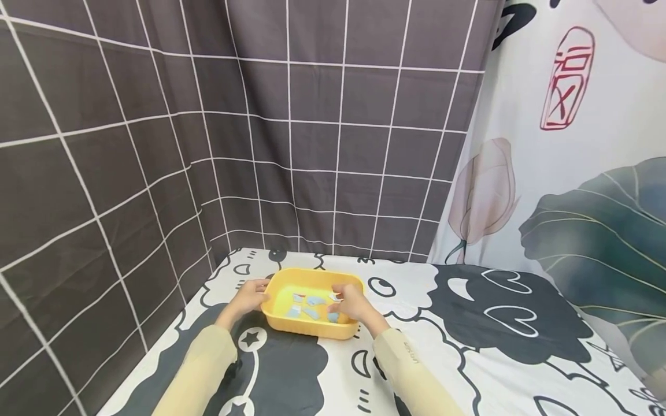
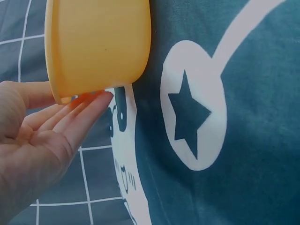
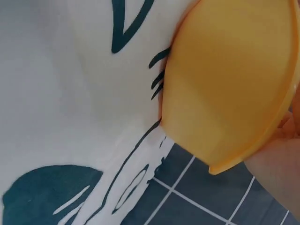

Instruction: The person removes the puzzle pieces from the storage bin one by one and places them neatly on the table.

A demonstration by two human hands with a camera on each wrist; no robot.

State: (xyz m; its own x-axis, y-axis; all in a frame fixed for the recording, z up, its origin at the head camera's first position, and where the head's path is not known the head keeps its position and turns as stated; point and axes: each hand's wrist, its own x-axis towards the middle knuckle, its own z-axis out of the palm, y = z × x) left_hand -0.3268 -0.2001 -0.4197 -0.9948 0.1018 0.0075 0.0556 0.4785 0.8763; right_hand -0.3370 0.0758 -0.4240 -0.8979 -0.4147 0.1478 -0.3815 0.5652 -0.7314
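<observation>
Hands (image 1: pixel 247 300) (image 1: pixel 351 302) at yellow tray (image 1: pixel 312 328), long axis left-right

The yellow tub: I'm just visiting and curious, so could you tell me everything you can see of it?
The yellow tub is a shallow, open-topped rectangle with rounded corners and a lipped rim, smooth-walled and plastic-looking. It sits upright on the patterned cloth, in front of the dark checked curtain. Small, mostly pale blue pieces lie scattered on its floor. The left hand holds its left end, thumb at the rim; the right hand reaches over its right side, fingers inside.
</observation>
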